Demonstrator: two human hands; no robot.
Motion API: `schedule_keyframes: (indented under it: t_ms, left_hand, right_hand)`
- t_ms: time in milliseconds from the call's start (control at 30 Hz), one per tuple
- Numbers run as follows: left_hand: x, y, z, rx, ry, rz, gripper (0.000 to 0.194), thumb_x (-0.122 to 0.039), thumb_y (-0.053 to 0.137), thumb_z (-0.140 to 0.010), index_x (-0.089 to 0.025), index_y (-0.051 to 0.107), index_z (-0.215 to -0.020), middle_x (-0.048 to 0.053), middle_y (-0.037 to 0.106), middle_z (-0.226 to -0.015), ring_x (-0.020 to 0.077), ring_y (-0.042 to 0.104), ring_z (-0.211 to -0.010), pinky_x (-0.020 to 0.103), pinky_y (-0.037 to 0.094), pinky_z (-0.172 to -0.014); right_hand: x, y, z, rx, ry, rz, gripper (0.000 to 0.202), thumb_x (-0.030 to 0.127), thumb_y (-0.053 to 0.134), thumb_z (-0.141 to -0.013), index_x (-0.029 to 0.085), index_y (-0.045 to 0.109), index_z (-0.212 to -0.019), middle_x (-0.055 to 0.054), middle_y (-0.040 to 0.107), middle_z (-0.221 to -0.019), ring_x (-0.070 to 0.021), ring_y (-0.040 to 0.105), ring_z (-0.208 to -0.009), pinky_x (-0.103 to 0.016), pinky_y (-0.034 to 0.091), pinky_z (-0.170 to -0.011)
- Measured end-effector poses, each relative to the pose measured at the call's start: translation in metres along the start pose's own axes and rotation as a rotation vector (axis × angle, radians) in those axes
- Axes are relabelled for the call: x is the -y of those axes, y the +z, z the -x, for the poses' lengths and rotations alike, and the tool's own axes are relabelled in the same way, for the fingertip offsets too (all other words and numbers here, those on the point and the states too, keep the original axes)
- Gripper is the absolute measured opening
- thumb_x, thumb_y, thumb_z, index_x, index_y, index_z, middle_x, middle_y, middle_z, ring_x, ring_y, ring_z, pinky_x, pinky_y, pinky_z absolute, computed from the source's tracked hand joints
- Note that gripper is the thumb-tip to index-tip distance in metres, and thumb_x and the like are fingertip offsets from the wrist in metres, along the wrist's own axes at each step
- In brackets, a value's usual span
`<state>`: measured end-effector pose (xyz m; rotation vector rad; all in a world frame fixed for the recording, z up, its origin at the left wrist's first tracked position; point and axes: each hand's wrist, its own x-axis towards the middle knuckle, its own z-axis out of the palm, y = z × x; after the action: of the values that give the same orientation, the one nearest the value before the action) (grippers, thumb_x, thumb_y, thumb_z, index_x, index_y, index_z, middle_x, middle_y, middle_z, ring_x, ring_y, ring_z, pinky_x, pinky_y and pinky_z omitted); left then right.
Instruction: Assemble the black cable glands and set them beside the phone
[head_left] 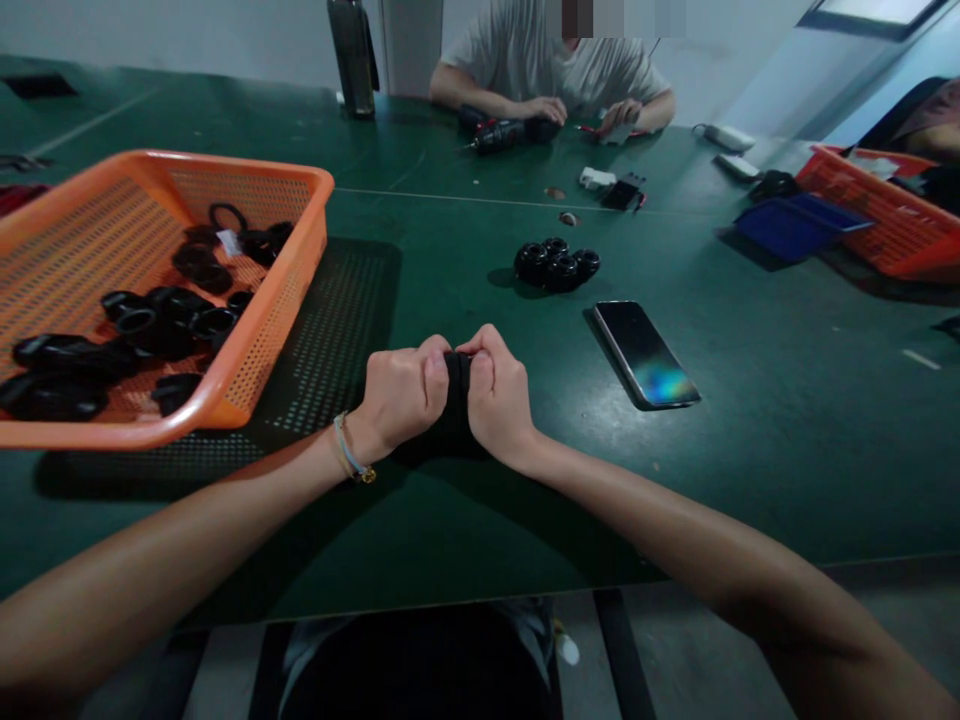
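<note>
A small black part (458, 385) is held between my two hands above the green table (660, 500). My left hand (409, 390), with a bracelet at its wrist, is closed round the part's left side. Closed on its right side is my right hand (499, 395). The fingers of both hands are curled and largely cover the part, so its shape is unclear. Beyond my hands lies a cluster of shiny black round parts (556, 266). An orange basket (262, 345) at the left holds several black parts (139, 325).
A phone (646, 355) lies right of my hands. Across the table a person (551, 75) sits behind a black power drill (502, 135). A blue tray (799, 225) and a red-orange basket (885, 225) stand at the right. A dark bottle (351, 60) stands at the far edge.
</note>
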<state>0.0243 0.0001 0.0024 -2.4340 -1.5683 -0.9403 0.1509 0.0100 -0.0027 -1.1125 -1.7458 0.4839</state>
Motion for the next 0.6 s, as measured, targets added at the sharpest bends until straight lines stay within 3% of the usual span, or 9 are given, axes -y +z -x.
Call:
schedule_keyframes:
  t_ms: [133, 267, 433, 500, 600]
  left_hand:
    - [0.001, -0.002, 0.001, -0.009, 0.086, -0.051, 0.053, -0.032, 0.01, -0.091, -0.014, 0.057, -0.077, 0.007, 0.059, -0.056, 0.0172, 0.054, -0.047, 0.027, 0.035, -0.048]
    - [0.001, -0.001, -0.002, 0.021, 0.019, 0.046, 0.047, -0.031, 0.013, -0.09, -0.016, 0.056, -0.076, 0.004, 0.056, -0.054, 0.0158, 0.051, -0.046, 0.026, 0.034, -0.048]
    - [0.001, 0.006, -0.007, 0.057, -0.23, 0.253, 0.042, -0.034, 0.02, -0.087, -0.017, 0.056, -0.071, 0.003, 0.053, -0.055, 0.0165, 0.05, -0.05, 0.027, 0.033, -0.05]
    - [0.002, 0.008, -0.008, 0.059, -0.369, 0.39, 0.042, -0.035, 0.021, -0.086, -0.017, 0.054, -0.068, 0.003, 0.053, -0.057, 0.0167, 0.051, -0.054, 0.027, 0.036, -0.053]
    - [0.004, 0.011, -0.009, 0.037, -0.541, 0.576, 0.042, -0.038, 0.022, -0.084, -0.018, 0.052, -0.062, 0.003, 0.052, -0.056, 0.0162, 0.052, -0.057, 0.027, 0.039, -0.056]
  right_hand:
    - [0.001, -0.001, 0.002, 0.01, 0.024, -0.043, 0.019, 0.018, 0.026, -0.083, 0.023, 0.037, -0.067, 0.004, 0.044, -0.055, -0.0116, 0.044, -0.049, -0.025, 0.034, -0.052]
    - [-0.002, 0.002, 0.001, 0.011, 0.033, -0.025, 0.02, 0.019, 0.025, -0.083, 0.023, 0.037, -0.068, 0.004, 0.044, -0.054, -0.0118, 0.044, -0.049, -0.025, 0.032, -0.051]
    - [-0.017, -0.001, -0.009, 0.155, -0.052, 0.054, 0.027, 0.03, 0.023, -0.09, 0.021, 0.043, -0.075, 0.002, 0.051, -0.058, -0.0114, 0.048, -0.049, -0.024, 0.034, -0.049]
    - [-0.024, -0.005, -0.014, 0.263, -0.162, 0.095, 0.034, 0.044, 0.025, -0.091, 0.019, 0.046, -0.083, 0.0, 0.056, -0.063, -0.0131, 0.053, -0.052, -0.025, 0.038, -0.051]
    - [-0.031, -0.011, -0.019, 0.366, -0.396, 0.136, 0.05, 0.061, 0.033, -0.085, 0.016, 0.047, -0.1, -0.009, 0.065, -0.087, -0.0201, 0.062, -0.074, -0.031, 0.047, -0.063]
